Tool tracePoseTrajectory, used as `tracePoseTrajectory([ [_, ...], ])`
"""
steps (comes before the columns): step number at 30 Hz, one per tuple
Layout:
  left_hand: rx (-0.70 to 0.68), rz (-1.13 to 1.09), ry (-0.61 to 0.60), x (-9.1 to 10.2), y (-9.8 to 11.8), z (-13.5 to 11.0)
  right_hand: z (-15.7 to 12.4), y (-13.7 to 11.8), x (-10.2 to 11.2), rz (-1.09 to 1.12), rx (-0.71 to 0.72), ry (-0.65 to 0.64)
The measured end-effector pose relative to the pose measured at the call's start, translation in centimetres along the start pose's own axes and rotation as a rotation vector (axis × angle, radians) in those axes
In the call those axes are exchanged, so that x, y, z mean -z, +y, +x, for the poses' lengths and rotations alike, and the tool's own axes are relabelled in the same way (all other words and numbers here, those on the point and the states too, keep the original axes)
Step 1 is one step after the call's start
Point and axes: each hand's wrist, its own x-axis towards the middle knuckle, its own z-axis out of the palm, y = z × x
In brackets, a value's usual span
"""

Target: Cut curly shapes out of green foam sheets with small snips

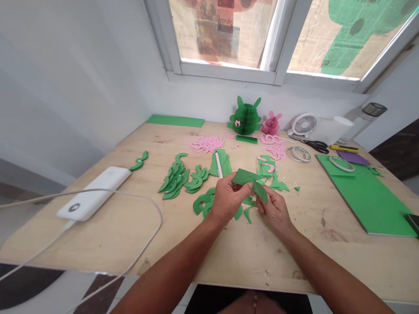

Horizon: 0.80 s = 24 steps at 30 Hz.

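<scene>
My left hand pinches a piece of green paper between thumb and fingers, above the middle of the table. My right hand grips the drooping right end of that paper, which looks partly cut or bent. Its fingertips are partly hidden behind the sheet. Beneath my hands lie green paper scraps and curved green cutouts. Just beyond my left hand, a white pen rests on folded green paper. Piles of curved green cutouts lie to the left.
At left sits a white power bank with a cable looping over the table. Behind are pink cutouts and a green honeycomb paper figure. Black-handled scissors, tape rolls and green sheets lie right.
</scene>
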Motion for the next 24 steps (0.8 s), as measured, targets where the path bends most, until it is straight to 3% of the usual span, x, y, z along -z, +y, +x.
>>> tracePoseTrajectory([
  [24, 0.049, -0.076, 0.037, -0.29, -0.29, -0.16, -0.27, 0.18, -0.34, 0.031, -0.002, 0.007],
])
